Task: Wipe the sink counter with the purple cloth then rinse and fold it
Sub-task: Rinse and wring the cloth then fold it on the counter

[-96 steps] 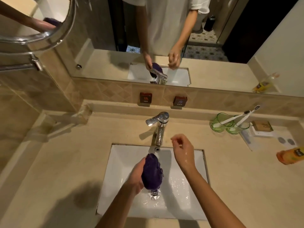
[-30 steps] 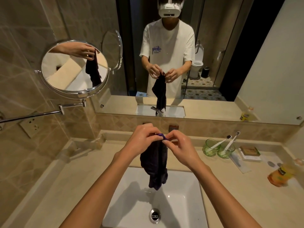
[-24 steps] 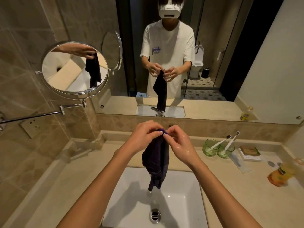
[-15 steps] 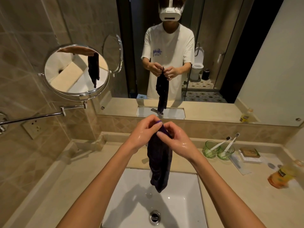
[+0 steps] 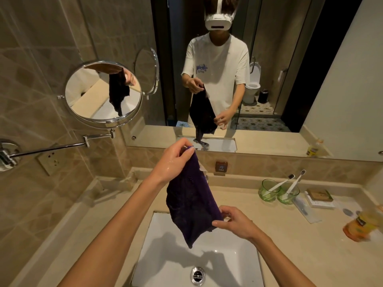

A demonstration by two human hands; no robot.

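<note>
The purple cloth (image 5: 191, 206) hides the faucet; the orange bottle (image 5: 360, 226) is blurred.

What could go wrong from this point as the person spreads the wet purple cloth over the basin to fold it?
1. The left hand pinches only the top corner of the purple cloth, the right hand only a lower edge; wet fingers could slip and drop it into the white rectangular sink.
2. The cloth hangs crumpled, so the fold may come out uneven.
3. Swinging it right could splash or knock the two green glass cups with toothbrushes.
</note>
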